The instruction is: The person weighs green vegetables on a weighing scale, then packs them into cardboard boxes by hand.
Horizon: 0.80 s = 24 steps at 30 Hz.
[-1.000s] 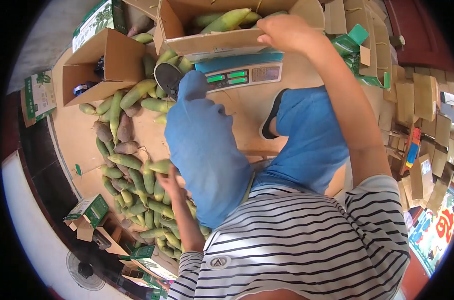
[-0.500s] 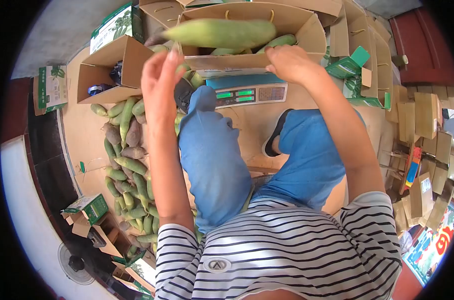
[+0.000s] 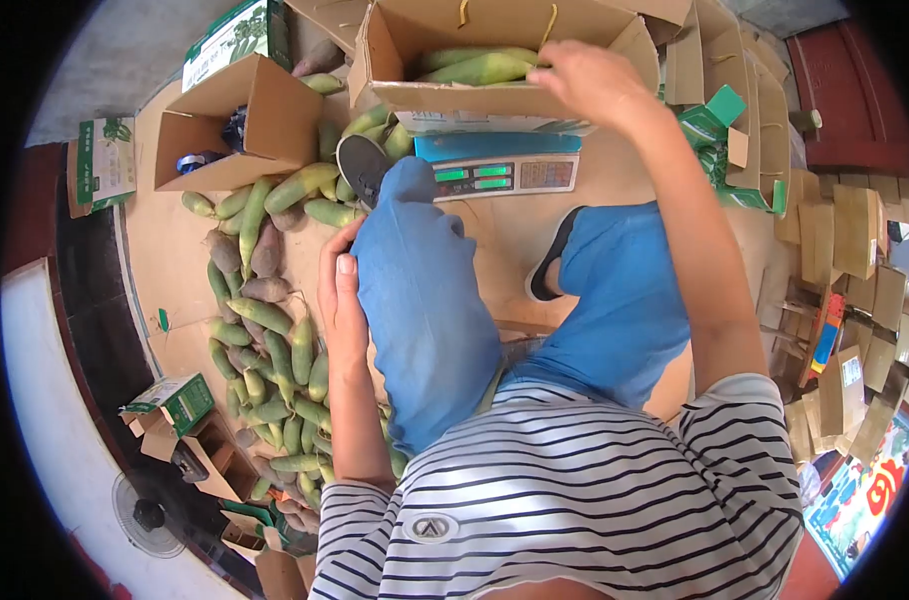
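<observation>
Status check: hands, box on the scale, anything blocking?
Left hand empty, open beside the left leg, above the green stalk pile. Right hand on the box rim; hold unclear. Box on scale, stalks inside. Box mouth unobstructed.

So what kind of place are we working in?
Probably a small produce packing room. A pile of green vegetables lies on the floor, an open box of them sits on a scale, and empty cartons are stacked at the right.
</observation>
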Available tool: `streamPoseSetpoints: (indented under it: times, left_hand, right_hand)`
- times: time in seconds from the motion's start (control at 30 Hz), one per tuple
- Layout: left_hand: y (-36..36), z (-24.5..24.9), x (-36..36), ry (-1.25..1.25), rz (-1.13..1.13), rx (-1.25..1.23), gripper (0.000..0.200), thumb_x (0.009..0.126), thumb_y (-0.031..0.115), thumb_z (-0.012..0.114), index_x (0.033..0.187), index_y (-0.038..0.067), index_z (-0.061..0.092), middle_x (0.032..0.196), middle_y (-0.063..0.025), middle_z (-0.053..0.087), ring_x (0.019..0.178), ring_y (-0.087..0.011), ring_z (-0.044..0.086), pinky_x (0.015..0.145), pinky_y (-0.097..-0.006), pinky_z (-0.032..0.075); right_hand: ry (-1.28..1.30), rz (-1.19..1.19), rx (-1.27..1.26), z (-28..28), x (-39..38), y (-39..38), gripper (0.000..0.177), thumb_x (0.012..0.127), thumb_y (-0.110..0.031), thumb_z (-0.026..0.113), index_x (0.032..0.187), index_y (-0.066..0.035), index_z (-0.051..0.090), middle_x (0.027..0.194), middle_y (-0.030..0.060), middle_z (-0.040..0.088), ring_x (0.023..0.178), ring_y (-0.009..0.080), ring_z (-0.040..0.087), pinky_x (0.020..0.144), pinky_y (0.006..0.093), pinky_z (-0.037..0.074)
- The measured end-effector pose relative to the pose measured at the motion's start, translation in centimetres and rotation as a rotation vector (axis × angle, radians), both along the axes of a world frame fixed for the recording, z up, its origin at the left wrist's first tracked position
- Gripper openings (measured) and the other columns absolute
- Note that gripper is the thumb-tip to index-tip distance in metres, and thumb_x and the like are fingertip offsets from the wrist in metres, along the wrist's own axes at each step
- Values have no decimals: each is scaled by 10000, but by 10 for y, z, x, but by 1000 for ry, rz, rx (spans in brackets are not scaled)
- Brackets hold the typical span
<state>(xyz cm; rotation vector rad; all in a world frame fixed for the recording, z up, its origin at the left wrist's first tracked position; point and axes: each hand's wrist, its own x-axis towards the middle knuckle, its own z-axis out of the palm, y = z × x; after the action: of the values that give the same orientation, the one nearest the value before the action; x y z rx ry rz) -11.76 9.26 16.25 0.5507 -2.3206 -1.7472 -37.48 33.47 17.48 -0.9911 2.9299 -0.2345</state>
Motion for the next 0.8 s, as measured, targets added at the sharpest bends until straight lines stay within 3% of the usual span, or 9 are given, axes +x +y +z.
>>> streamPoseSetpoints:
  times: [0.3, 0.4, 0.5, 0.6, 0.7, 0.8]
  left_hand:
    - [0, -3, 3, 10, 45, 20, 461, 943, 353, 337, 1165, -7, 521, 1171, -128, 538, 1135, -220, 463, 1004, -335, 298]
    - [2, -2, 4, -36, 84, 14, 462, 944, 355, 335, 1160, -6, 525, 1167, -128, 539, 1137, -222, 461, 1007, -335, 294]
    - [2, -2, 3, -29, 83, 2, 457, 942, 352, 336, 1157, -4, 528, 1168, -130, 539, 1142, -223, 459, 1011, -336, 290]
    - [-3, -7, 3, 18, 38, 0, 454, 940, 350, 337, 1154, -2, 529, 1172, -129, 537, 1146, -222, 457, 1013, -337, 288]
    - [2, -1, 3, -28, 78, 13, 457, 939, 354, 335, 1153, 1, 531, 1176, -129, 535, 1148, -220, 456, 1012, -338, 288]
    - [-1, -8, 4, -28, 88, 85, 466, 939, 364, 333, 1157, 1, 530, 1175, -128, 535, 1146, -220, 457, 1012, -337, 290]
  right_hand:
    - [59, -7, -116, 13, 8, -5, 367, 901, -380, 458, 907, -32, 573, 872, 131, 631, 860, 325, 588, 715, 444, 463]
    - [50, 29, -96, 25, 14, -9, 319, 871, -306, 520, 892, 7, 581, 880, 204, 615, 854, 354, 590, 748, 423, 465]
    - [63, 43, -146, 27, 15, -10, 295, 862, -286, 520, 860, 4, 570, 860, 213, 602, 845, 368, 575, 739, 427, 458]
    - [30, 39, -87, 26, 14, -10, 325, 875, -299, 531, 931, 15, 588, 913, 199, 621, 874, 341, 596, 754, 409, 475]
    - [-48, -2, -7, 11, 7, -5, 350, 893, -365, 471, 919, -33, 577, 872, 134, 631, 871, 323, 585, 720, 440, 462]
    - [-24, 31, -21, 0, 3, -3, 337, 889, -351, 477, 934, -34, 581, 866, 135, 631, 880, 318, 585, 727, 436, 461]
